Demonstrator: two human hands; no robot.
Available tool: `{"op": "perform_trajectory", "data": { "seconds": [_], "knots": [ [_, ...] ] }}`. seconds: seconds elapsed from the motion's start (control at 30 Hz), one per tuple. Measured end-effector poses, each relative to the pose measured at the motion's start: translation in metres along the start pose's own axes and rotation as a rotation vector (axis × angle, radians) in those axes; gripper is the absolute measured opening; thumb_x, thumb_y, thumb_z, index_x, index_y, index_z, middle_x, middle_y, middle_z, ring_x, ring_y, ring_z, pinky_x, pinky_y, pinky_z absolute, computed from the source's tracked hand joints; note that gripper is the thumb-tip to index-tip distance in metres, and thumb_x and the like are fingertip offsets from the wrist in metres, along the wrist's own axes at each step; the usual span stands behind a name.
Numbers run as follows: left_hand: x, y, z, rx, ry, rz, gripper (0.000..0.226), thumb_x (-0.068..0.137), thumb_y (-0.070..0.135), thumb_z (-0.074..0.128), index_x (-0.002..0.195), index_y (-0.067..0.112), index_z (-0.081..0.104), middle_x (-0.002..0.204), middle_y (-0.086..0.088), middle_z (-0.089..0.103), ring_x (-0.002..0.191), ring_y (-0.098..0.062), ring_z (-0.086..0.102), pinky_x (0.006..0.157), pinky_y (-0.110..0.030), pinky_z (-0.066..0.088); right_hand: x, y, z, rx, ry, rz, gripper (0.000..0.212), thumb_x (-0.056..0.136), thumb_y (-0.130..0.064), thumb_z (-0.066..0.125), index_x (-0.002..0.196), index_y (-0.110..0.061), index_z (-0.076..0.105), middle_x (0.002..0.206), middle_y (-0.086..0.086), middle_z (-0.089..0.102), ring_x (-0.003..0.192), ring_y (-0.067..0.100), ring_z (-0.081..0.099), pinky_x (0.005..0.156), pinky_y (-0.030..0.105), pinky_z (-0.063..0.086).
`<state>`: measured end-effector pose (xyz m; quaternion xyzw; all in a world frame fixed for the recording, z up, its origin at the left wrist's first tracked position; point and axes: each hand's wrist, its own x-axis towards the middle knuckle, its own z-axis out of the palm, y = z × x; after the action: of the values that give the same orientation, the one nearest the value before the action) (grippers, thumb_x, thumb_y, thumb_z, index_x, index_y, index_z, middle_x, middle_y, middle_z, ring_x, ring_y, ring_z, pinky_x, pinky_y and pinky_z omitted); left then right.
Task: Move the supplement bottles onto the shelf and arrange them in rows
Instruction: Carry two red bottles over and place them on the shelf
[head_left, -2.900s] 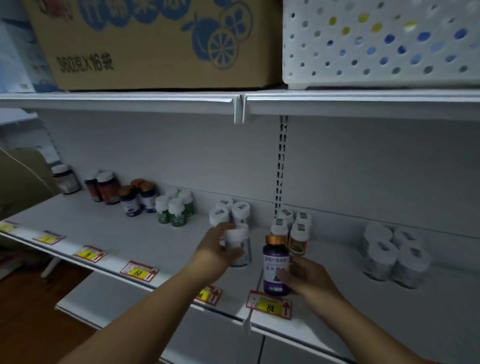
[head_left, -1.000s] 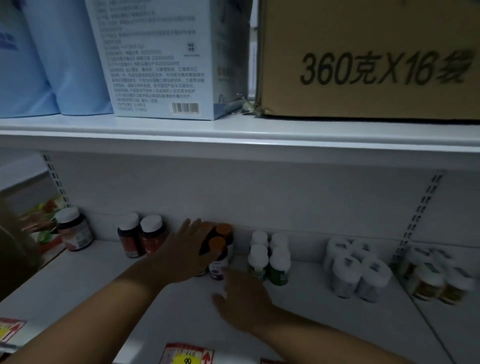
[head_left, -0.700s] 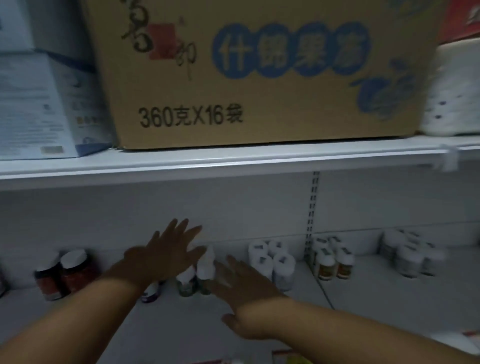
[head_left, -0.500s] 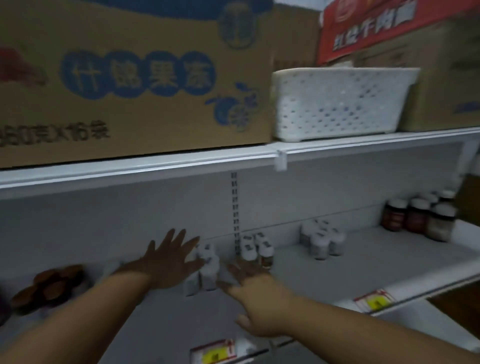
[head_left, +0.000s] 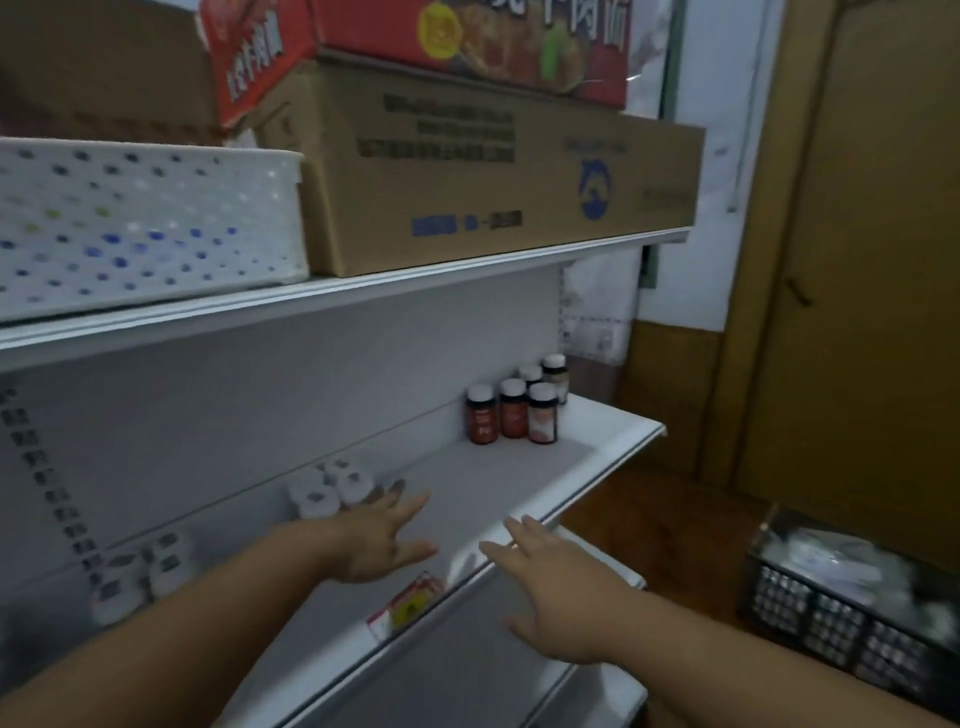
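The white shelf (head_left: 519, 483) runs from lower left to the right. Several dark red bottles with white caps (head_left: 511, 413) stand in rows near its right end. A cluster of white bottles (head_left: 324, 491) stands by the back wall, and more white bottles (head_left: 137, 571) sit blurred further left. My left hand (head_left: 382, 535) hovers flat over the shelf just in front of the white cluster, fingers spread, holding nothing. My right hand (head_left: 553, 587) is spread open past the shelf's front edge, empty too.
A price tag (head_left: 408, 605) clips to the shelf edge between my hands. Above, a white perforated basket (head_left: 145, 228) and cardboard boxes (head_left: 493, 161) fill the upper shelf. A dark crate (head_left: 852, 597) sits on the wooden floor at lower right, by a wooden door (head_left: 857, 260).
The view has swung right along the shelf, bringing the red bottles, the shelf's end and the floor crate into sight. Both hands stay open and empty, and have moved right with it.
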<state>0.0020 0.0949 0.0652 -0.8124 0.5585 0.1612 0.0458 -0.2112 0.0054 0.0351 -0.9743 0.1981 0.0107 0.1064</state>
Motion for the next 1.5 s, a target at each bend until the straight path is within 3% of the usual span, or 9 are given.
{"op": "perform_trajectory", "data": {
  "seconds": [0.4,0.6,0.7,0.87,1.03,1.2,1.3,1.4,1.5],
  "knots": [
    [0.204,0.039,-0.022,-0.367,0.022,0.174,0.081,0.088,0.053,0.048,0.149,0.025,0.002,0.159,0.005,0.007,0.144,-0.010,0.017,0.117,-0.023,0.012,0.076,0.167,-0.020,0.063,-0.006,0.207,0.072,0.091,-0.044,0.049,0.148,-0.034,0.006,0.160,0.002,0.000,0.147,0.021,0.001,0.118,0.037,0.016],
    [0.280,0.016,-0.033,-0.511,0.122,-0.027,0.087,0.086,0.036,0.062,0.149,0.016,0.005,0.158,-0.005,0.016,0.141,-0.018,0.027,0.110,-0.024,0.025,0.134,0.229,-0.024,0.174,0.064,0.260,0.073,0.091,-0.043,0.050,0.149,-0.029,0.007,0.160,0.001,0.007,0.147,0.018,0.010,0.118,0.031,0.019],
    [0.311,0.018,-0.023,-0.680,0.291,-0.135,0.079,0.082,0.020,0.069,0.144,0.012,0.021,0.145,-0.009,0.039,0.113,-0.017,0.047,0.088,-0.023,0.038,0.162,0.247,-0.026,0.047,0.127,0.173,0.070,0.092,-0.039,0.049,0.148,-0.024,0.011,0.157,0.004,0.018,0.144,0.021,0.017,0.116,0.032,0.022],
    [0.355,0.037,0.004,-1.037,0.546,-0.328,0.078,0.072,0.014,0.078,0.135,0.014,0.032,0.119,-0.003,0.046,0.107,-0.017,0.047,0.094,-0.030,0.039,0.229,0.275,-0.030,-0.024,0.323,-0.095,0.057,0.075,-0.034,0.059,0.127,-0.012,0.052,0.123,0.012,0.061,0.111,0.029,0.060,0.093,0.035,0.052],
    [0.386,0.053,0.012,-1.143,0.678,-0.537,0.061,0.057,0.042,0.075,0.104,0.029,0.040,0.092,0.008,0.057,0.094,-0.022,0.061,0.091,-0.040,0.050,0.306,0.300,-0.058,0.145,0.337,-0.138,0.047,0.091,-0.025,0.047,0.137,-0.015,0.038,0.144,0.008,0.039,0.131,0.027,0.038,0.108,0.036,0.033],
    [0.409,0.064,0.018,-1.120,0.777,-0.658,0.052,0.064,0.052,0.063,0.108,0.035,0.044,0.101,0.009,0.060,0.103,-0.021,0.061,0.097,-0.039,0.048,0.369,0.312,-0.069,0.156,0.083,-0.138,0.045,0.089,-0.031,0.051,0.128,-0.009,0.042,0.130,0.016,0.050,0.118,0.033,0.049,0.096,0.040,0.045],
    [0.415,0.065,0.018,-1.062,0.762,-0.633,0.063,0.070,0.049,0.064,0.127,0.028,0.048,0.110,0.014,0.054,0.111,-0.017,0.057,0.092,-0.024,0.040,0.384,0.314,-0.060,0.121,0.028,-0.188,0.048,0.086,-0.025,0.055,0.128,-0.006,0.039,0.124,0.019,0.054,0.111,0.035,0.053,0.091,0.041,0.048],
    [0.414,0.063,0.019,-1.119,0.751,-0.671,0.062,0.060,0.052,0.065,0.113,0.022,0.054,0.112,0.009,0.061,0.106,-0.018,0.060,0.089,-0.027,0.046,0.388,0.316,-0.060,0.167,0.040,-0.259,0.049,0.085,-0.026,0.059,0.127,-0.009,0.040,0.121,0.017,0.056,0.109,0.033,0.054,0.088,0.037,0.047],
    [0.396,0.068,0.019,-1.343,0.834,-0.679,0.059,0.051,0.028,0.084,0.102,0.014,0.057,0.100,-0.006,0.068,0.089,-0.019,0.066,0.070,-0.027,0.052,0.382,0.317,-0.066,0.336,0.079,-0.305,0.050,0.080,-0.031,0.066,0.123,-0.015,0.046,0.118,0.010,0.055,0.108,0.027,0.054,0.082,0.029,0.041]
  ]
}}
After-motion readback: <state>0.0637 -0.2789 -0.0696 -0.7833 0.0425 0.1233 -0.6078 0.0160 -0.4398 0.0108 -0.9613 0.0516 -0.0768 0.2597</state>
